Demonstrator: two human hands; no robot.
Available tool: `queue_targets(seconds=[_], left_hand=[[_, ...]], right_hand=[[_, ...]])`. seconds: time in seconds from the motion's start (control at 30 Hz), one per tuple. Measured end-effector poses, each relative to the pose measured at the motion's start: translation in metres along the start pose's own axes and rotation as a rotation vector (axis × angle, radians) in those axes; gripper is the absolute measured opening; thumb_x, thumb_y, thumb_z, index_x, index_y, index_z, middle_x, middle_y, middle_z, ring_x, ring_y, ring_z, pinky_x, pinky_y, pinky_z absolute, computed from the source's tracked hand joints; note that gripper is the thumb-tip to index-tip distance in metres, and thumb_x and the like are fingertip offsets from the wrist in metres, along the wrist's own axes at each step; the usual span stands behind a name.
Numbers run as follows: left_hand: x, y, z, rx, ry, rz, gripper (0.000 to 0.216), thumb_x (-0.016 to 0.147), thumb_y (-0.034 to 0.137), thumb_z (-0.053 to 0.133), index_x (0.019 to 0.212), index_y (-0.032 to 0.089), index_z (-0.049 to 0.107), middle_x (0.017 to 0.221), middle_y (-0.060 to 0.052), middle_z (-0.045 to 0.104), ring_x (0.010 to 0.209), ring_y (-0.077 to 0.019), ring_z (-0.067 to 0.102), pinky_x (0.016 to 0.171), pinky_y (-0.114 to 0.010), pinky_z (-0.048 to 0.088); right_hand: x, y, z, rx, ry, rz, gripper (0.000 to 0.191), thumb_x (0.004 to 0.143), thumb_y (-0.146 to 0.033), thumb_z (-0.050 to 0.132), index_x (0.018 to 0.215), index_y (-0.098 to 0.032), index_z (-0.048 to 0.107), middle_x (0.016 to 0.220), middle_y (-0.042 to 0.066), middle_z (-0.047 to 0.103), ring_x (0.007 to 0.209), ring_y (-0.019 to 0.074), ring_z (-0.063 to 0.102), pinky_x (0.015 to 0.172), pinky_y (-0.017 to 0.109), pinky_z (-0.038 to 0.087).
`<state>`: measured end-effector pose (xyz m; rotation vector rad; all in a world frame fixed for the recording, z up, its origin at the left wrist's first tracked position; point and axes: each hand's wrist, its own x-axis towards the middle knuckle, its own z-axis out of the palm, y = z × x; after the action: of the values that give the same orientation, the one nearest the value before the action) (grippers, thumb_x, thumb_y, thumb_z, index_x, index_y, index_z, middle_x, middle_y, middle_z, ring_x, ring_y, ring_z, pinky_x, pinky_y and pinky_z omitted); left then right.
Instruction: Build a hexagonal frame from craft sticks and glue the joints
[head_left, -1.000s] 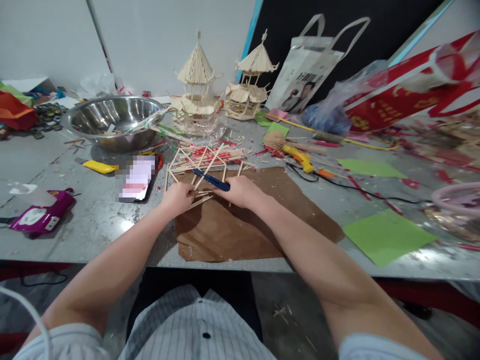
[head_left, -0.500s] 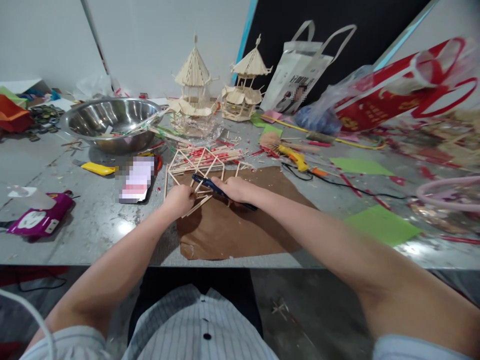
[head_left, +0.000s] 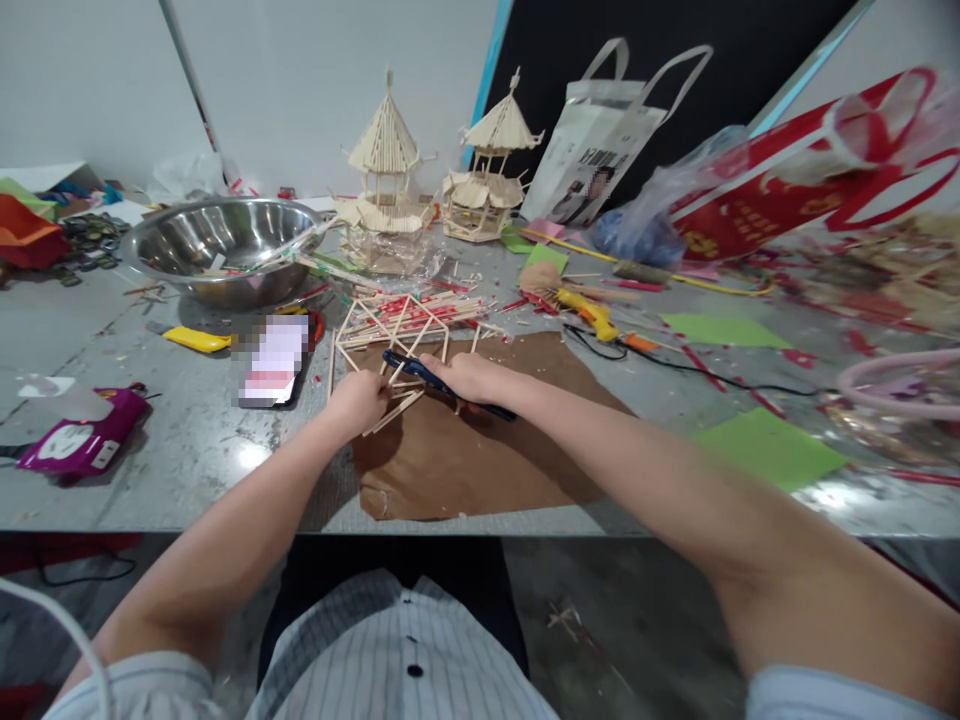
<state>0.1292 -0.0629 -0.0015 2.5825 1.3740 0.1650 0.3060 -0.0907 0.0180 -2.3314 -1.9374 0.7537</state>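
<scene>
My left hand [head_left: 360, 402] is closed, pinching a thin wooden stick [head_left: 396, 373] at the left side of the brown sheet [head_left: 480, 465]. Wrapped round dark blue pliers [head_left: 411, 367], my right hand [head_left: 472, 378] holds their head across that stick, close to the left fingertips. Just behind both hands stands an open frame of joined sticks [head_left: 433, 323]. Red-tipped matchsticks [head_left: 420, 308] lie heaped beyond it. Some loose sticks [head_left: 397, 412] rest on the sheet beside my left hand. My fingers partly hide the pliers' handles.
A steel basin [head_left: 225, 250], a phone [head_left: 274, 360] and a yellow utility knife [head_left: 196, 338] are on the left. Two stick pagodas [head_left: 386, 150] stand at the back. Rightward lie a yellow glue gun [head_left: 589, 315] with its black cord and green paper [head_left: 772, 447].
Hardly anything differs. The pliers and both hands stay at the same stick, with only a very slight shift of my right hand to the left.
</scene>
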Motion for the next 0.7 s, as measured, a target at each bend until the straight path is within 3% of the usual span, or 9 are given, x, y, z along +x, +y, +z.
queue_targets(seconds=[0.1, 0.3, 0.37, 0.47, 0.53, 0.63, 0.7], left_hand=[[0.000, -0.002, 0.002, -0.006, 0.009, 0.001, 0.032, 0.076, 0.026, 0.035, 0.072, 0.015, 0.066, 0.066, -0.009, 0.063, 0.065, -0.0184, 0.057, 0.062, -0.027, 0.039], [0.001, -0.004, 0.000, -0.087, 0.027, -0.004, 0.027, 0.074, 0.025, 0.040, 0.068, 0.015, 0.065, 0.059, -0.007, 0.061, 0.059, -0.0162, 0.055, 0.058, -0.025, 0.038], [0.000, -0.004, -0.003, -0.150, 0.050, -0.031, 0.027, 0.074, 0.028, 0.041, 0.065, 0.015, 0.063, 0.056, -0.005, 0.060, 0.057, -0.0153, 0.054, 0.056, -0.025, 0.037], [0.000, -0.005, -0.006, -0.306, 0.087, -0.054, 0.029, 0.075, 0.032, 0.041, 0.063, 0.015, 0.061, 0.052, -0.002, 0.058, 0.053, -0.0130, 0.053, 0.053, -0.023, 0.037], [0.000, -0.006, -0.005, -0.432, 0.105, -0.047, 0.029, 0.075, 0.034, 0.041, 0.065, 0.015, 0.061, 0.055, -0.001, 0.060, 0.053, -0.0116, 0.053, 0.054, -0.022, 0.038], [0.003, -0.008, 0.002, -0.614, 0.110, -0.028, 0.028, 0.075, 0.036, 0.043, 0.069, 0.015, 0.060, 0.062, -0.001, 0.063, 0.056, -0.0110, 0.055, 0.056, -0.022, 0.041], [0.005, -0.009, 0.006, -0.737, 0.093, -0.029, 0.026, 0.074, 0.036, 0.046, 0.072, 0.014, 0.060, 0.067, -0.002, 0.064, 0.058, -0.0111, 0.057, 0.056, -0.022, 0.043]], right_hand=[[0.002, 0.002, 0.003, -0.071, 0.069, -0.012, 0.094, 0.065, -0.075, -0.002, 0.073, -0.010, 0.065, 0.066, 0.018, 0.064, 0.059, 0.0226, 0.061, 0.060, 0.032, 0.044], [-0.004, 0.007, -0.007, 0.009, -0.044, -0.017, 0.091, 0.065, -0.075, -0.002, 0.059, -0.012, 0.063, 0.052, 0.014, 0.061, 0.050, 0.0198, 0.059, 0.060, 0.031, 0.044], [-0.004, 0.014, -0.013, 0.012, 0.039, -0.046, 0.090, 0.066, -0.075, -0.002, 0.065, -0.013, 0.064, 0.056, 0.013, 0.063, 0.059, 0.0214, 0.061, 0.063, 0.031, 0.044], [0.001, 0.033, -0.020, -0.039, 0.286, -0.033, 0.087, 0.069, -0.072, -0.001, 0.083, -0.014, 0.062, 0.079, 0.016, 0.065, 0.080, 0.0254, 0.060, 0.069, 0.032, 0.042], [0.005, 0.050, -0.021, -0.090, 0.424, 0.092, 0.085, 0.071, -0.071, 0.002, 0.095, -0.012, 0.058, 0.091, 0.019, 0.062, 0.087, 0.0284, 0.058, 0.069, 0.034, 0.041], [0.012, 0.079, -0.014, -0.138, 0.558, 0.299, 0.080, 0.074, -0.067, 0.008, 0.104, -0.008, 0.052, 0.095, 0.022, 0.059, 0.091, 0.0307, 0.056, 0.071, 0.038, 0.039], [0.018, 0.096, -0.005, -0.169, 0.624, 0.361, 0.078, 0.076, -0.066, 0.013, 0.107, -0.005, 0.050, 0.097, 0.024, 0.056, 0.093, 0.0325, 0.054, 0.072, 0.040, 0.038]])
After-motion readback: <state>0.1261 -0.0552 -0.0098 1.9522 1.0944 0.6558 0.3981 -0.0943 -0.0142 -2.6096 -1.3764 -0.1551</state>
